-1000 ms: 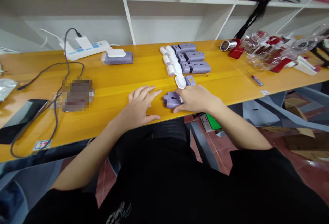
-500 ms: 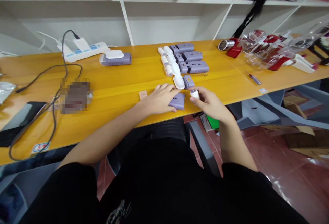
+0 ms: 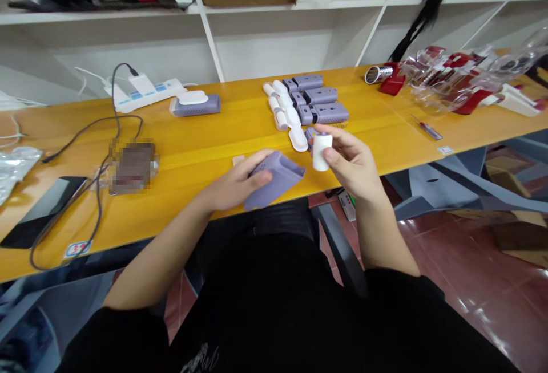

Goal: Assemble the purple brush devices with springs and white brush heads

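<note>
A purple hollow casing [image 3: 276, 182] is gripped in my left hand [image 3: 240, 183], raised above the table's front edge with its open end toward the right. My right hand [image 3: 349, 159] holds a white cylinder [image 3: 321, 152] upright between thumb and fingers, just right of the casing and apart from it. Behind my hands lie rows of purple casings [image 3: 329, 112], smaller purple pieces, white oval pieces [image 3: 298, 138] and white rollers [image 3: 281, 120]. A small purple piece is partly hidden behind the white cylinder. A pinkish block [image 3: 238, 159] shows beside my left hand.
On the left are a power strip [image 3: 149, 96], a purple device [image 3: 197, 105], cables, a blurred dark object [image 3: 132, 167] and a phone [image 3: 45, 210]. To the right lie a small screwdriver [image 3: 428, 130] and red and clear plastic parts [image 3: 454, 79]. White shelves stand behind.
My left hand has lifted the purple casing off the table and tilted it. My right hand has raised the white cylinder, which now shows its full side.
</note>
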